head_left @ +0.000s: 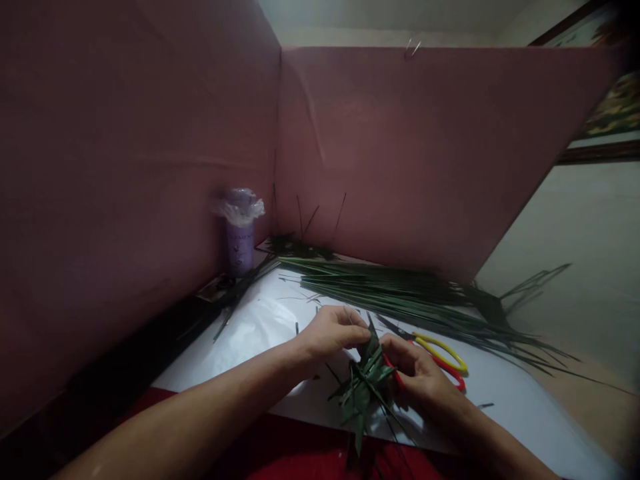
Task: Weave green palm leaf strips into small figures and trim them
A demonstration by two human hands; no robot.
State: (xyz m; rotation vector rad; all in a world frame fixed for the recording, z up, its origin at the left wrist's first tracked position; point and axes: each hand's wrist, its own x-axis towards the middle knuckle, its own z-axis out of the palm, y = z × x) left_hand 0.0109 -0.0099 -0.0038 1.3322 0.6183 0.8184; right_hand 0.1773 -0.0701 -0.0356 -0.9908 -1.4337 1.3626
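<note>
A dark green bundle of folded leaf strips [361, 393], woven into a pointed, star-like shape, hangs over the front edge of the white sheet. My left hand [340, 328] pinches its upper tip between thumb and fingers. At its right side my right hand [420, 373] is closed around a red-handled tool [399, 379]; the working end of that tool is hidden among the leaves. Just behind my right hand lies a pair of scissors [440, 351] with yellow and red handles, its dark blades pointing left.
Long green leaf strips [390, 287] lie in a bundle across the back of the white sheet [250, 333]. A purple bottle [241, 240] with clear plastic round its top stands at the left corner. Pink panels [400, 153] wall in the back and left. Leaf scraps lie scattered.
</note>
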